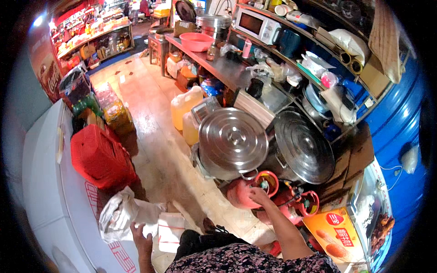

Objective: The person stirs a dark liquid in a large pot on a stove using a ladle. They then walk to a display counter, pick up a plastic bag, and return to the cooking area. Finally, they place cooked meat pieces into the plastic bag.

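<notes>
My left hand (141, 237) is at the lower left with its fingers spread and nothing in it. Just beyond it is a white plastic sack (117, 215), and a white carton with red lines (170, 228) stands to its right. My right hand (259, 197) appears in front of a red gas cylinder (240, 194), fingers loosely bent and no object visible in them. Whether it touches the cylinder is unclear. A second red gas cylinder (290, 208) with a valve and hose stands beside the first. Behind them is a large steel pot lid (235, 136).
Another big metal lid (304, 146) leans at the right. Yellowish jugs (186, 105) stand on the tiled floor (153, 163). A red plastic container (99, 157) and a white chest freezer (51, 191) line the left. An orange printed box (333, 233) is by my right arm.
</notes>
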Demonstrator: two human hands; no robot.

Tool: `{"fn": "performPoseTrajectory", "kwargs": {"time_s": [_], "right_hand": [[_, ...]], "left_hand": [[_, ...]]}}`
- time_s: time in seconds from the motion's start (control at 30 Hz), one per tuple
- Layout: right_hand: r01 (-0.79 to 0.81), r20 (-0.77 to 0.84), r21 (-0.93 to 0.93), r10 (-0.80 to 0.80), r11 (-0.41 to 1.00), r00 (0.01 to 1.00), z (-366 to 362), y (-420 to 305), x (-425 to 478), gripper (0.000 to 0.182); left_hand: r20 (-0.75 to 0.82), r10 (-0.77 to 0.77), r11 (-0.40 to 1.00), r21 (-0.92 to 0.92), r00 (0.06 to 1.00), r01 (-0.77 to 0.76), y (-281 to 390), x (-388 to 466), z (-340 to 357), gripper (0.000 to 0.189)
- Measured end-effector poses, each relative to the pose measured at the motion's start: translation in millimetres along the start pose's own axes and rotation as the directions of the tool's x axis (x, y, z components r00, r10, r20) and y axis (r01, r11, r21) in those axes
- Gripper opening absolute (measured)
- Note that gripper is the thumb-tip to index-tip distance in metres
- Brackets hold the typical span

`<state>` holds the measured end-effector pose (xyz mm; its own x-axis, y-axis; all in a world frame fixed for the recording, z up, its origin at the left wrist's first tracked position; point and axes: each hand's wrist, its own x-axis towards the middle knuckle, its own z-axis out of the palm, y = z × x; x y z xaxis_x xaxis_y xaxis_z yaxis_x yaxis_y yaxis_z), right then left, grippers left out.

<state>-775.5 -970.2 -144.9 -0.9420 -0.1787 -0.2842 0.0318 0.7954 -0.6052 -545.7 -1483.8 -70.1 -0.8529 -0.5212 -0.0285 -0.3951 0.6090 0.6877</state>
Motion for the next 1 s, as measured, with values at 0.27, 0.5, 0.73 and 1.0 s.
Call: {"fn": "performPoseTrajectory", "kwargs": {"time_s": [0.27,0.5,0.73,1.0], "right_hand": [[-0.021,0.410,0.519,-0.227,0.855,0.883,14.2,-210.8,236.0,0.026],[-0.054,0.367,0.498,-0.154,0.865,0.917,-21.6,-351.2,407.2,0.031],[0.075,0.264,0.354,-0.177,0.932,0.948,-44.8,-422.8,551.5,0.030],[0.212,0.352,-0.044,-0.184,0.976,0.918,-57.8,-459.2,724.2,0.038]], "left_hand": [[-0.122,0.007,0.994,0.109,0.993,0.007,-11.6,155.2,-2.6,0.041],[-0.187,0.028,0.999,-0.023,0.982,-0.033,-23.7,377.9,-12.8,0.035],[-0.237,0.106,0.994,0.004,0.966,-0.108,12.8,583.6,-69.4,0.035],[0.033,0.197,0.972,0.121,0.980,-0.200,52.8,782.8,-32.3,0.032]]}}
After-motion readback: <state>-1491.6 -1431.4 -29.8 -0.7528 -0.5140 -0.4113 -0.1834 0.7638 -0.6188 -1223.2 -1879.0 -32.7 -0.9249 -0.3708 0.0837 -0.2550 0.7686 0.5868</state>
